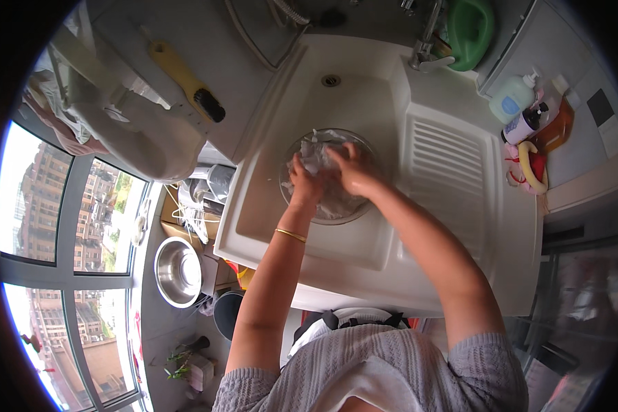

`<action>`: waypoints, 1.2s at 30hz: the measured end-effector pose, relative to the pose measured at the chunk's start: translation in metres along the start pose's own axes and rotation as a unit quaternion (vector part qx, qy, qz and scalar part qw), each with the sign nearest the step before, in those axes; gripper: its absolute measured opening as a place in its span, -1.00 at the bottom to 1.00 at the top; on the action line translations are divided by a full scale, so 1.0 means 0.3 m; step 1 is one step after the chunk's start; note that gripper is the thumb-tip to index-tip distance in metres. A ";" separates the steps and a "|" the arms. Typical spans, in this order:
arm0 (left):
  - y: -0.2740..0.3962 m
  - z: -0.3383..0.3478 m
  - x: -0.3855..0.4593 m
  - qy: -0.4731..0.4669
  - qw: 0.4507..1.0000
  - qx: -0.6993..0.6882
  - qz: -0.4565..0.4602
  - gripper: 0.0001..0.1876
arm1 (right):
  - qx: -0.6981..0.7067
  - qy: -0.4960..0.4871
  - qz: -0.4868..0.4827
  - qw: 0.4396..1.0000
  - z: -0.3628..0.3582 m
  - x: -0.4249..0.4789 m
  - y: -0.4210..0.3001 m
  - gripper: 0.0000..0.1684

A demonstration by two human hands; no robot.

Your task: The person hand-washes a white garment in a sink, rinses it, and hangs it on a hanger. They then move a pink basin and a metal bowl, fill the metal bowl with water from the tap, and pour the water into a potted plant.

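Note:
A round metal basin (pixel 364 135) stands in a white laundry sink (pixel 257 206) and holds pale, wet-looking fabric (pixel 335 203). My left hand (pixel 304 180) lies on the fabric at the basin's left side, its fingers pointing up the picture; a thin gold-coloured bangle is on that wrist. My right hand (pixel 353 170) touches the same fabric from the right, with its fingers spread and bent. Whether either hand grips a fold of it is hard to tell, as the fingertips are partly sunk in the cloth.
Right of the bowl is a ribbed washboard (pixel 448 159). A chrome faucet (pixel 425 51) and a green plastic basin (pixel 471 33) are at the back, pump bottles (pixel 515 98) at the right. A yellow-handled brush (pixel 185 80) hangs left; a steel bowl (pixel 177 272) is below it.

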State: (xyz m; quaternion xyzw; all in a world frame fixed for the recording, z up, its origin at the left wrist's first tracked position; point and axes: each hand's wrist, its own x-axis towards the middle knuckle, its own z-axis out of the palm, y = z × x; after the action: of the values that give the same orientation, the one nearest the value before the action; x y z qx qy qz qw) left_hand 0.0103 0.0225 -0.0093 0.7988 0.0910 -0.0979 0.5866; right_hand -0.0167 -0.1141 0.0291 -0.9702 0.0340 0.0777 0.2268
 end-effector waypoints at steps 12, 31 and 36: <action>0.005 0.080 0.008 -0.047 0.895 -0.432 -0.103 -0.55 | 0.308 -0.008 0.158 0.938 0.034 0.078 0.051 -0.42; 0.029 0.034 -0.063 -0.257 0.703 -0.661 0.060 -0.56 | 0.048 0.254 -0.098 0.961 -0.066 -0.245 -0.288 -0.51; -0.018 0.049 -0.011 -0.227 0.740 -0.627 0.084 -0.60 | 0.133 0.281 -0.082 0.947 -0.110 -0.161 -0.258 -0.58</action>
State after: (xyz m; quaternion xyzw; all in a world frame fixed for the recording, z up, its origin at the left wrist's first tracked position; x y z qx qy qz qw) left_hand 0.0051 0.0100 -0.0178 0.2088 -0.0715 -0.1474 0.9641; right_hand -0.0520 -0.0579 0.0999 -0.9131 0.0270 -0.2224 0.3407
